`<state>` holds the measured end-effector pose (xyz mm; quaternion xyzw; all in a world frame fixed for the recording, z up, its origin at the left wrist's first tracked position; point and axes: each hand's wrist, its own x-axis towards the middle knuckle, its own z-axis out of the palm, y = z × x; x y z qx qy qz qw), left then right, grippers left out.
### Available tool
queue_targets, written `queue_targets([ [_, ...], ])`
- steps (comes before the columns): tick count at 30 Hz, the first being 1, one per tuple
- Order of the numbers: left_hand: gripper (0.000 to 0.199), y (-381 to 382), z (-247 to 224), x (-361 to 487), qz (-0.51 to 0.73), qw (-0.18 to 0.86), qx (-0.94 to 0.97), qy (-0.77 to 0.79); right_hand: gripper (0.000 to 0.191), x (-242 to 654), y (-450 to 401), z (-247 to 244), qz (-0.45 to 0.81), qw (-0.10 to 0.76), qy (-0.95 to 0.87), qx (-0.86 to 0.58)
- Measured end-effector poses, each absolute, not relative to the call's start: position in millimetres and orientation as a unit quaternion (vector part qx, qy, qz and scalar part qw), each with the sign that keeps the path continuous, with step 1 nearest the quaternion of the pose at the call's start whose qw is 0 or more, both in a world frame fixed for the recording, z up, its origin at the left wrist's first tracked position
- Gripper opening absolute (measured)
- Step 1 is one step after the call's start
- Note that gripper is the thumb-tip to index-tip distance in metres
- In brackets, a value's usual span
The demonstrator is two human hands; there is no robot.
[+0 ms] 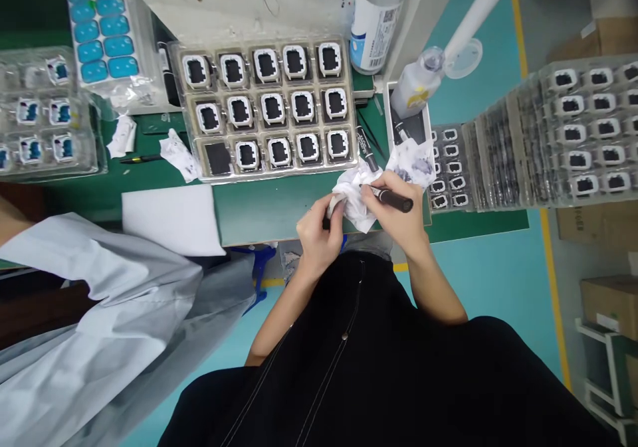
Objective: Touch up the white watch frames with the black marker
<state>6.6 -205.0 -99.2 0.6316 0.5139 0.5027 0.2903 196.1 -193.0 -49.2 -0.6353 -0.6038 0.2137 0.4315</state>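
A small pale part [337, 204] is held between the fingers of the left hand [319, 238], above the near edge of the counter [264, 211]; much of it is hidden by the grip, so its full shape cannot be told. A black marker [391, 198] is grasped by the fingers of the right hand [400, 213], with its thin end pointed toward the left hand and its thick end outward. Contact between the marker's tip and the part cannot be confirmed. A crumpled white tissue [359, 211] is spread beneath and between the hands. The step in hand is judged to be the inking or touching-up of the part's edge. For the next move, a steady left grip and a light, controlled stroke would seem to be called for, with the part turned so that the edge is presented to the tip. Rows of white frames [272, 109] are set in a clear tray [259, 176] beyond the hands; in its near-left compartment, a dark pad [218, 159] is seen without a frame over it. A second marker [367, 148] is laid beside the tray, near the tissue.
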Motion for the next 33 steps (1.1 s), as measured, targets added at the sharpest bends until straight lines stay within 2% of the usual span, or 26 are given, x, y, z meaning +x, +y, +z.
queue_targets([
  [5,0.027,-204.9,-98.2,4.7,0.442,0.278,0.748,0.411,0.026,204.8,-188.5,-46.5,0.263,0.418,-0.592,-0.637],
  [13,0.030,-207.3,-86.9,-22.1,0.351,0.248,0.782,0.452,0.023,202.3,-190.2,-48.6,0.253,0.434,-0.571,-0.649],
  [27,0.041,-215.7,-98.5,-34.5,0.415,0.193,0.798,0.393,0.023,196.9,-201.0,-35.6,0.162,0.484,-0.557,-0.655],
  [29,0.043,-215.8,-101.2,-34.3,0.419,0.188,0.798,0.390,0.022,194.7,-202.2,-34.3,0.168,0.477,-0.577,-0.642],
  [33,0.045,-216.3,-103.6,-34.9,0.426,0.196,0.794,0.386,0.023,193.4,-198.5,-39.5,0.193,0.409,-0.617,-0.644],
])
